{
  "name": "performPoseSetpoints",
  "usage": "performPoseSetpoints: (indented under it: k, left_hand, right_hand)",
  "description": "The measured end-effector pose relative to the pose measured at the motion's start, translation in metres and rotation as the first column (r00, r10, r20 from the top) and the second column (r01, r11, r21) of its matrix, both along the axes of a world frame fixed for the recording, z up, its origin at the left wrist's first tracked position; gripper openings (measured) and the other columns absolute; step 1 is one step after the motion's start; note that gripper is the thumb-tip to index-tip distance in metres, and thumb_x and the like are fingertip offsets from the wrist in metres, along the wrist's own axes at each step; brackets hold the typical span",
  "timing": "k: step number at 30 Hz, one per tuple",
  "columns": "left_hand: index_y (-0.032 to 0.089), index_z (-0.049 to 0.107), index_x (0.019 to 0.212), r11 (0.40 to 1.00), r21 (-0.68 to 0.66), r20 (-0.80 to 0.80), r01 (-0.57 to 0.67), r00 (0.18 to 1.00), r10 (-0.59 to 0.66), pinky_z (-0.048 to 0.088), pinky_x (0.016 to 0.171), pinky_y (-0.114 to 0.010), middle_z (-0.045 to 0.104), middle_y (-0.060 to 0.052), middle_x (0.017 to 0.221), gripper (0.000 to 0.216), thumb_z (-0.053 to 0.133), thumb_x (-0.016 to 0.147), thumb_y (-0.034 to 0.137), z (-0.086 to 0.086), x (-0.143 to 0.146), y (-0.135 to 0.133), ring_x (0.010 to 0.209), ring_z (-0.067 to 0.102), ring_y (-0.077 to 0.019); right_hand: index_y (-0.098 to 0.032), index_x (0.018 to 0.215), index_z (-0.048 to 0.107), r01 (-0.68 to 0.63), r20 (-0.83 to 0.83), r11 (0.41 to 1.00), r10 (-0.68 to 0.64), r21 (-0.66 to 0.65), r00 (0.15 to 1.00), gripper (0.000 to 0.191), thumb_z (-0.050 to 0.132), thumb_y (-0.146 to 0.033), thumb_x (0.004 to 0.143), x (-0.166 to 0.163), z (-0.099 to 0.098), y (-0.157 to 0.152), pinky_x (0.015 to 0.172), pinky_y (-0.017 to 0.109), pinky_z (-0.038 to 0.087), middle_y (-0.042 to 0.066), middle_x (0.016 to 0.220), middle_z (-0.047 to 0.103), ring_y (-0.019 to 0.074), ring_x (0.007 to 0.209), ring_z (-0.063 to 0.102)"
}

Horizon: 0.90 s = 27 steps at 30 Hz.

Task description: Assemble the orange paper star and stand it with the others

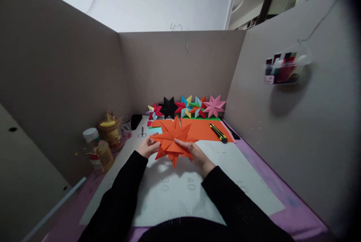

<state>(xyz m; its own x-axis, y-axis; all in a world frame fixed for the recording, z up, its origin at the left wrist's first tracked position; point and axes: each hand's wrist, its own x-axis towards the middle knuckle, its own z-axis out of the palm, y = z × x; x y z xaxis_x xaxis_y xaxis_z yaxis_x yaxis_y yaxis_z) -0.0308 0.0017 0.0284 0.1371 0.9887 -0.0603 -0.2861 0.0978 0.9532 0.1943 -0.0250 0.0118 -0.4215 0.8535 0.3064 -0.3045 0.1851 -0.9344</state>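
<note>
An orange folded paper star (pixel 172 134) with several points is held up above the white mat, facing me. My left hand (pixel 148 146) grips its left side, fingers closed on a point. On the right, my right hand (pixel 197 155) holds the star with the thumb pressed near its centre; the other fingers are hidden behind the paper. Beyond the star lies a stack of orange paper sheets (pixel 201 131), with a yellow-and-black utility knife (pixel 218 133) resting on it. Small scissors (pixel 142 133) lie left of the star.
Finished paper stars, among them a black star (pixel 168 107) and a pink star (pixel 214 106), lean on the back panel (pixel 180 65). At the left stand a white-capped jar (pixel 97 149), a brown pot (pixel 110 131) and a clear cup (pixel 126 124). Grey side panels enclose the white mat (pixel 175 208).
</note>
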Motion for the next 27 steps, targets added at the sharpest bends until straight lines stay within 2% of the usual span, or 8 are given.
performPoseSetpoints:
  k: [6,13,19,22,24,25,26,27]
  left_hand:
    - [0.011,0.064,0.094,0.986,0.047,0.034,0.158,0.987,-0.16,0.05,0.077,-0.036,0.07,-0.011,0.089,0.049,0.078,0.053,0.034,-0.005,0.017,-0.01,0.087,0.065,-0.0278]
    - [0.007,0.067,0.091,0.997,0.063,0.049,0.035,0.998,-0.038,0.045,0.088,-0.044,0.069,-0.016,0.096,0.047,0.079,0.052,0.031,-0.01,0.028,-0.013,0.095,0.062,-0.0327]
    - [0.008,0.067,0.09,0.998,0.02,0.102,-0.064,0.993,0.062,0.045,0.09,-0.044,0.07,-0.013,0.093,0.045,0.079,0.051,0.027,-0.013,0.024,-0.007,0.092,0.063,-0.0313]
    - [0.009,0.066,0.091,0.997,-0.001,0.144,-0.079,0.986,0.078,0.045,0.091,-0.043,0.07,-0.012,0.093,0.043,0.078,0.053,0.024,-0.008,0.016,-0.004,0.092,0.063,-0.0302]
    - [0.01,0.066,0.092,0.996,-0.007,0.199,-0.088,0.976,0.087,0.045,0.092,-0.043,0.07,-0.011,0.093,0.041,0.077,0.055,0.021,-0.005,0.012,-0.002,0.093,0.063,-0.0298]
    - [0.01,0.065,0.093,0.995,-0.013,0.233,-0.095,0.968,0.095,0.045,0.093,-0.043,0.07,-0.01,0.092,0.04,0.077,0.055,0.02,-0.003,0.01,-0.001,0.095,0.062,-0.0298]
    - [0.011,0.065,0.093,0.994,-0.024,0.263,-0.106,0.959,0.108,0.045,0.093,-0.042,0.07,-0.01,0.092,0.039,0.076,0.056,0.019,-0.002,0.008,-0.001,0.096,0.062,-0.0297]
    - [0.011,0.065,0.093,0.993,-0.036,0.286,-0.114,0.951,0.12,0.045,0.093,-0.042,0.07,-0.01,0.093,0.039,0.076,0.056,0.018,-0.001,0.007,-0.001,0.098,0.061,-0.0297]
  right_hand:
    - [-0.018,0.116,0.058,-0.052,0.009,0.998,0.052,-0.02,0.999,0.066,0.04,-0.067,0.076,0.003,0.004,-0.003,0.105,0.045,0.027,0.011,0.129,0.05,0.0286,0.123,0.041]
    - [-0.018,0.122,0.052,-0.116,0.054,0.992,0.118,-0.043,0.992,0.072,0.033,-0.07,0.076,0.0,0.006,-0.008,0.106,0.043,0.026,0.009,0.133,0.045,0.027,0.125,0.037]
    - [-0.022,0.125,0.049,-0.079,-0.014,0.997,0.078,-0.018,0.997,0.068,0.033,-0.068,0.078,-0.001,0.003,-0.004,0.104,0.042,0.029,0.008,0.133,0.045,0.0258,0.125,0.039]
    - [-0.022,0.124,0.05,0.021,-0.046,1.0,-0.021,0.008,0.999,0.06,0.032,-0.062,0.083,-0.001,-0.002,0.001,0.098,0.044,0.036,0.009,0.129,0.05,0.0262,0.118,0.046]
    - [-0.021,0.121,0.052,0.178,-0.046,0.98,-0.175,0.084,0.983,0.05,0.031,-0.052,0.087,0.001,-0.004,0.003,0.095,0.045,0.038,0.01,0.125,0.053,0.0255,0.11,0.053]
    - [-0.021,0.118,0.054,0.295,-0.034,0.943,-0.294,0.154,0.955,0.045,0.031,-0.046,0.088,0.003,-0.004,0.004,0.095,0.046,0.038,0.01,0.124,0.053,0.0251,0.107,0.054]
    - [-0.021,0.115,0.055,0.428,-0.017,0.87,-0.437,0.244,0.899,0.041,0.032,-0.041,0.089,0.005,-0.004,0.004,0.096,0.046,0.037,0.01,0.124,0.053,0.025,0.107,0.054]
    - [-0.021,0.113,0.057,0.546,0.0,0.76,-0.584,0.354,0.812,0.037,0.034,-0.036,0.088,0.007,-0.003,0.004,0.097,0.047,0.036,0.011,0.124,0.052,0.0254,0.11,0.052]
